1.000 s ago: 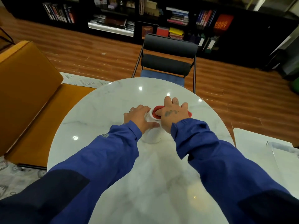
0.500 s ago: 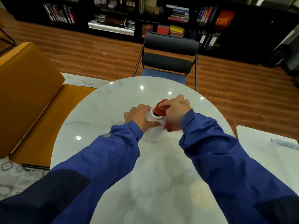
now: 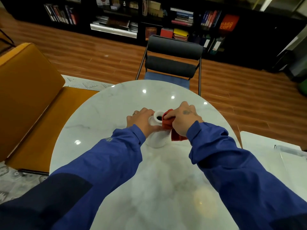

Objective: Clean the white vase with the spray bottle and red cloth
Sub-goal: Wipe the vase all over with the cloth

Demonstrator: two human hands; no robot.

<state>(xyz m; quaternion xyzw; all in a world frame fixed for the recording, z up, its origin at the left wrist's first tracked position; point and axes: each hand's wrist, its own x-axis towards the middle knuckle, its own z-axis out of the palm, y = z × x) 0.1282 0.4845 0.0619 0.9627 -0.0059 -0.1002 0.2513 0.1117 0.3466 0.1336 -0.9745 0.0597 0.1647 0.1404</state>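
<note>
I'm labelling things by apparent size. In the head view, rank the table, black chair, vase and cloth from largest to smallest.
1. table
2. chair
3. vase
4. cloth
The vase and the bunched cloth are partly covered, so their order is unsure.

White vase (image 3: 156, 138) on marble table (image 3: 103, 113), left hand (image 3: 142, 122) around it, right hand (image 3: 184, 120) gripping red cloth (image 3: 167, 123) at rim.

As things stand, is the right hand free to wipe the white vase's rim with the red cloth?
Probably yes. The right hand grips the red cloth right at the rim of the white vase; the left hand holds the vase's opposite side, below the rim, leaving the opening uncovered.
</note>
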